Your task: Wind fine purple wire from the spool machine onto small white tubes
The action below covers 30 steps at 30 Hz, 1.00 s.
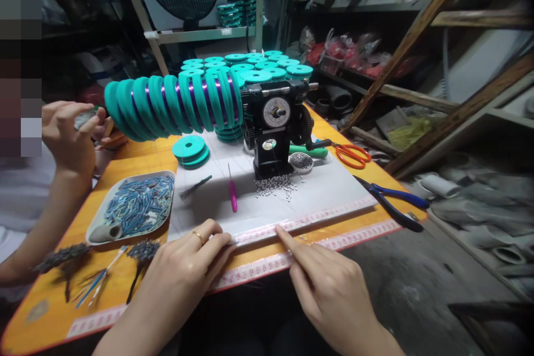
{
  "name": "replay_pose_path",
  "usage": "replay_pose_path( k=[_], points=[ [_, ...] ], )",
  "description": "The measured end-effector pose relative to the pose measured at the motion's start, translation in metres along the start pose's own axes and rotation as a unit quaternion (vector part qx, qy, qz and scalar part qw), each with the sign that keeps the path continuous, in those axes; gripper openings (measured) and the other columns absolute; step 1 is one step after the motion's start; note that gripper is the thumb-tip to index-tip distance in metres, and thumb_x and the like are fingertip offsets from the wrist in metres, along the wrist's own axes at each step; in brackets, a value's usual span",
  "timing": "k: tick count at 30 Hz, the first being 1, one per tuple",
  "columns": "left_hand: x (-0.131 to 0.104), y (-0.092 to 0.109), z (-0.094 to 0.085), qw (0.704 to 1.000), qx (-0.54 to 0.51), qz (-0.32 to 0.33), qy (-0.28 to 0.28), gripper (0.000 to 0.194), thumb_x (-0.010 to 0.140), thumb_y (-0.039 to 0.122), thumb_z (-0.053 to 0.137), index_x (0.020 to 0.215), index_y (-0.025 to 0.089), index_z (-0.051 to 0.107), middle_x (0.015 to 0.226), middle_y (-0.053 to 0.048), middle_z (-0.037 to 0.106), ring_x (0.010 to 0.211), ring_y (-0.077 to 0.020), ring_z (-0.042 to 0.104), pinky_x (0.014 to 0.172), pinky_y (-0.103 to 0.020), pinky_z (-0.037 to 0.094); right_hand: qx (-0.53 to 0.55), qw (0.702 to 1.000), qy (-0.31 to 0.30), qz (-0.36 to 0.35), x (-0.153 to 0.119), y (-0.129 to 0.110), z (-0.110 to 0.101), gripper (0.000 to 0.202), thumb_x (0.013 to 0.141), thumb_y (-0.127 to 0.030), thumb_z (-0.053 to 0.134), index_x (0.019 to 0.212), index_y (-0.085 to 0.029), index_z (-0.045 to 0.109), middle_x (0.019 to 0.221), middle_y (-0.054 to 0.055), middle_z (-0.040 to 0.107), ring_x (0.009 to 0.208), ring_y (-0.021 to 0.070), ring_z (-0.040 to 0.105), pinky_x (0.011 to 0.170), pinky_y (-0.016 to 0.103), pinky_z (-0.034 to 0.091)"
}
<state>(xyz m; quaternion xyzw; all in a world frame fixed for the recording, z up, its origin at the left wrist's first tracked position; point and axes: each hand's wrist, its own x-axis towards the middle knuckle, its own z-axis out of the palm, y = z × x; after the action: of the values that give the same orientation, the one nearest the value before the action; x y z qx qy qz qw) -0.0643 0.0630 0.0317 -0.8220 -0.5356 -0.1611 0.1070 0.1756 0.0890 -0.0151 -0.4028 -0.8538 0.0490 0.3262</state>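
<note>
Both hands rest at the near edge of the white mat (292, 200) on the orange surface (137, 158). The left hand (189, 258) lies flat, fingers (217, 242) pressed on the measuring tape (267, 232) along that edge; the right hand (329, 281) points 1 finger at the tape, gripping nothing. The risk I see: a nudge of the mat could scatter the loose silver beads (277, 184) below the black winding machine (273, 125), or roll the pink hook tool (232, 192). Another person's hand (69, 133) works left, by the teal spools (175, 103).
</note>
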Motion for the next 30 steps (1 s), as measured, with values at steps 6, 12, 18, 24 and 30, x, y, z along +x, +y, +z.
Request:
replay_pose_path(
  k=[6, 12, 18, 24, 30],
  points=[
    [-0.006, -0.003, -0.003, 0.999, -0.033, -0.024, -0.016, 0.006, 0.091, 0.022, 0.055, 0.093, 0.023, 0.06, 0.088, 0.0, 0.061, 0.066, -0.0114, 0.063, 0.06, -0.024, 0.049, -0.014, 1.0, 0.011, -0.011, -0.002, 0.002, 0.001, 0.045, 0.093, -0.011, 0.043, 0.136, -0.011, 0.056, 0.084, 0.006, 0.074, 0.063, 0.0182, 0.064, 0.059, 0.033, 0.044],
    [-0.01, -0.006, -0.003, 0.997, -0.064, -0.036, -0.024, 0.006, 0.092, 0.02, 0.054, 0.095, 0.022, 0.059, 0.089, 0.0, 0.059, 0.072, -0.0101, 0.062, 0.064, -0.023, 0.049, -0.019, 1.0, 0.015, -0.014, -0.002, 0.003, 0.003, 0.045, 0.093, -0.012, 0.045, 0.137, -0.012, 0.056, 0.092, 0.007, 0.076, 0.064, 0.0184, 0.066, 0.059, 0.033, 0.044],
    [-0.011, -0.007, -0.005, 0.997, -0.076, -0.023, -0.006, 0.007, 0.091, 0.017, 0.055, 0.096, 0.021, 0.058, 0.089, 0.0, 0.059, 0.075, -0.0083, 0.061, 0.066, -0.02, 0.047, -0.018, 1.0, 0.011, -0.014, -0.003, 0.003, 0.004, 0.045, 0.093, -0.012, 0.045, 0.138, -0.013, 0.055, 0.093, 0.006, 0.076, 0.067, 0.0183, 0.067, 0.061, 0.033, 0.044],
    [-0.009, -0.008, -0.006, 0.997, -0.074, -0.018, -0.015, 0.007, 0.092, 0.017, 0.054, 0.095, 0.021, 0.059, 0.088, 0.001, 0.058, 0.074, -0.0072, 0.059, 0.066, -0.019, 0.044, -0.017, 1.0, 0.016, -0.015, -0.004, 0.003, 0.004, 0.045, 0.093, -0.011, 0.046, 0.138, -0.013, 0.054, 0.095, 0.006, 0.076, 0.066, 0.0183, 0.067, 0.061, 0.033, 0.043],
    [-0.009, -0.009, -0.006, 0.996, -0.078, -0.032, -0.038, 0.008, 0.094, 0.02, 0.051, 0.093, 0.022, 0.059, 0.087, 0.001, 0.057, 0.073, -0.0081, 0.059, 0.064, -0.02, 0.043, -0.015, 1.0, 0.02, -0.013, -0.004, 0.004, 0.004, 0.045, 0.094, -0.012, 0.046, 0.139, -0.014, 0.053, 0.099, 0.005, 0.076, 0.067, 0.0173, 0.066, 0.063, 0.032, 0.042]
  ],
)
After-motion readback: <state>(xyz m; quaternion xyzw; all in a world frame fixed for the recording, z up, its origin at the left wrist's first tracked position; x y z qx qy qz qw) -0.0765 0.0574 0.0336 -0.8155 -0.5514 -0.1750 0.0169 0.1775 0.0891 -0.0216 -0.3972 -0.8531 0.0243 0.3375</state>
